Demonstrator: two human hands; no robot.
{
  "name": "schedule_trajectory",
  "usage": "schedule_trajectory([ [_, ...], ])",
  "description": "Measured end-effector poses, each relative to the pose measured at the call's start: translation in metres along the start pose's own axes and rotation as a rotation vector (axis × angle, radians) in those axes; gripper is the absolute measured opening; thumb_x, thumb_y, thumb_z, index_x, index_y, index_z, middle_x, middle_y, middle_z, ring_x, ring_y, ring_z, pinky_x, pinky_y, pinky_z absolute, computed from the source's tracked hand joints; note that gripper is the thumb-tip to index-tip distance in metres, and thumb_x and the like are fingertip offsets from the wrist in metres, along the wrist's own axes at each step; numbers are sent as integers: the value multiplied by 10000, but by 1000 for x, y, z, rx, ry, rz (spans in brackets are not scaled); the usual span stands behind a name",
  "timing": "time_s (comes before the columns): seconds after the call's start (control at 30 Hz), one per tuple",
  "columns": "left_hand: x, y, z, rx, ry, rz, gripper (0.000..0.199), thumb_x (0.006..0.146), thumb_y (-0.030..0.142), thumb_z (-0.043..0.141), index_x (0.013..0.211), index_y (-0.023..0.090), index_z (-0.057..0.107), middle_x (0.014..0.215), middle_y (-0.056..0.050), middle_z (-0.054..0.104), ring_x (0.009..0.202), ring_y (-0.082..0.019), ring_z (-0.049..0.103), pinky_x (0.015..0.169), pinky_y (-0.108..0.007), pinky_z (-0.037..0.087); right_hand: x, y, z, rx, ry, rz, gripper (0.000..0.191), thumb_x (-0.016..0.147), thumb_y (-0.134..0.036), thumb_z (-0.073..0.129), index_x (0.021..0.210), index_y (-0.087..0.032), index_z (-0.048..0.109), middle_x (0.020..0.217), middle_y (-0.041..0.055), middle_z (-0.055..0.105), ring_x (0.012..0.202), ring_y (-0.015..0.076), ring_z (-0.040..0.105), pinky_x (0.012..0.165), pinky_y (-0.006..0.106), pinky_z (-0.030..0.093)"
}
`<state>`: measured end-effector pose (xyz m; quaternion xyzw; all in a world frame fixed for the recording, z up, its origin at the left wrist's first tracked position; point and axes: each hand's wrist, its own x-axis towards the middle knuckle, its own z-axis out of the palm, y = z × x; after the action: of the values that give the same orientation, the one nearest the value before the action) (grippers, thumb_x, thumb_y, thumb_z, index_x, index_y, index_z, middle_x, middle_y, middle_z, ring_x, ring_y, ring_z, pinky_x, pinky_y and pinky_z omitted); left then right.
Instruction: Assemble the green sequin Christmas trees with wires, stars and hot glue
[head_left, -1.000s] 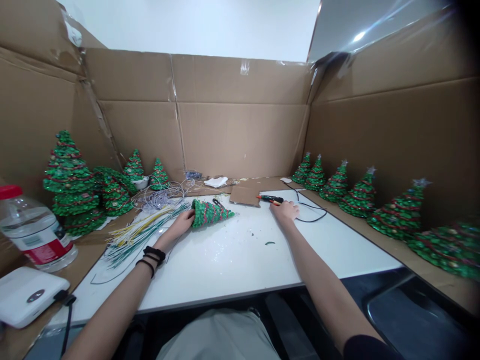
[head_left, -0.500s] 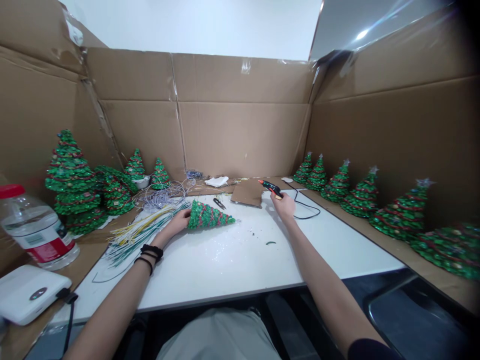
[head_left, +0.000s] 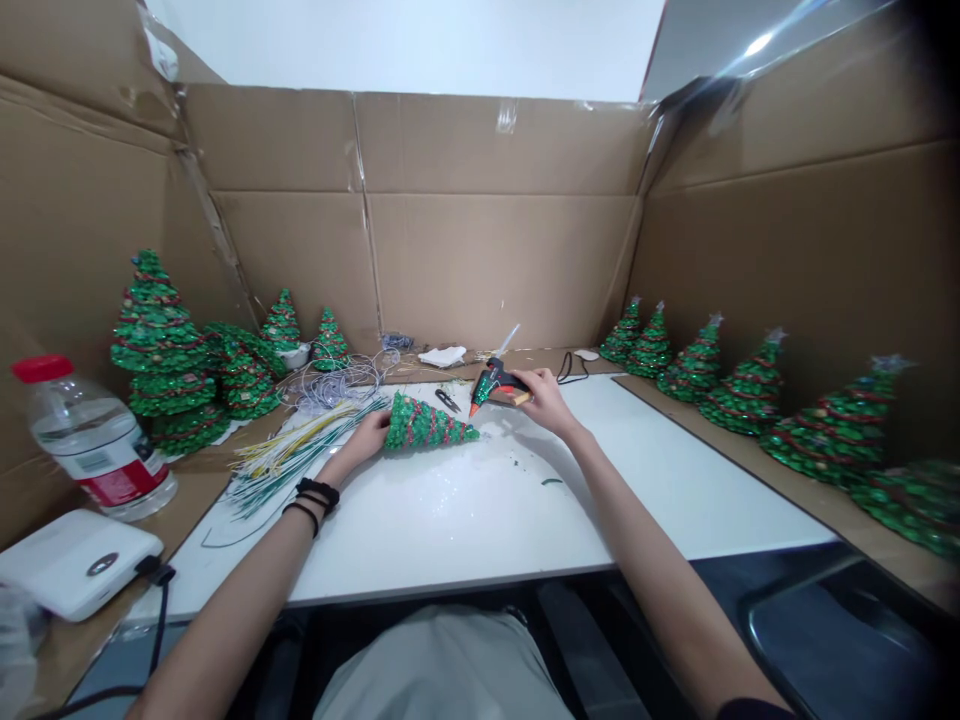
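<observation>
A small green tree (head_left: 427, 422) with red garland lies on its side above the white board (head_left: 450, 520), its tip toward the right. My left hand (head_left: 369, 437) is closed on its wide base at the left end. In my right hand (head_left: 546, 400) is a black and green glue gun (head_left: 491, 386) with an orange nozzle, which points down close to the tree's tip. A clear glue stick rises from the gun's back. Behind the tree lie small snips (head_left: 448, 400). Whether the nozzle touches the tree, I cannot tell.
Several finished trees (head_left: 697, 362) line the right side, and more trees (head_left: 161, 340) stand at the left. Green and yellow wires (head_left: 300, 455) lie left of my left hand. A water bottle (head_left: 105, 450) and a white device (head_left: 82, 560) sit far left. Cardboard walls (head_left: 502, 250) surround the table.
My right hand has lifted the glue gun off the cardboard piece and brought it left, turning its nozzle down beside the tree's tip. My left hand keeps its hold on the tree. The view has shifted slightly.
</observation>
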<state>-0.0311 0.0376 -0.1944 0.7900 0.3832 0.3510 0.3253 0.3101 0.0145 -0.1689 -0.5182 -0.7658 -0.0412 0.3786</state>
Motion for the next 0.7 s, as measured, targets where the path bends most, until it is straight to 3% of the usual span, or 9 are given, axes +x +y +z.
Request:
schedule_trajectory([
  [0.27, -1, 0, 3, 16, 34, 21, 305, 781, 334, 489, 851, 118, 693, 773, -53, 715, 781, -232, 631, 773, -332, 503, 0, 12, 13, -65, -38, -64, 401, 802, -177, 458, 1182, -165, 584, 1122, 93, 647, 915, 243, 474, 865, 353, 324],
  [0.7, -1, -2, 2, 77, 58, 57, 265, 773, 303, 504, 826, 126, 694, 812, -66, 717, 814, -250, 626, 783, -339, 484, -1, 18, 24, -91, -58, -18, 410, 785, -124, 435, 1155, -138, 610, 1055, 107, 679, 885, 250, 491, 838, 350, 327],
])
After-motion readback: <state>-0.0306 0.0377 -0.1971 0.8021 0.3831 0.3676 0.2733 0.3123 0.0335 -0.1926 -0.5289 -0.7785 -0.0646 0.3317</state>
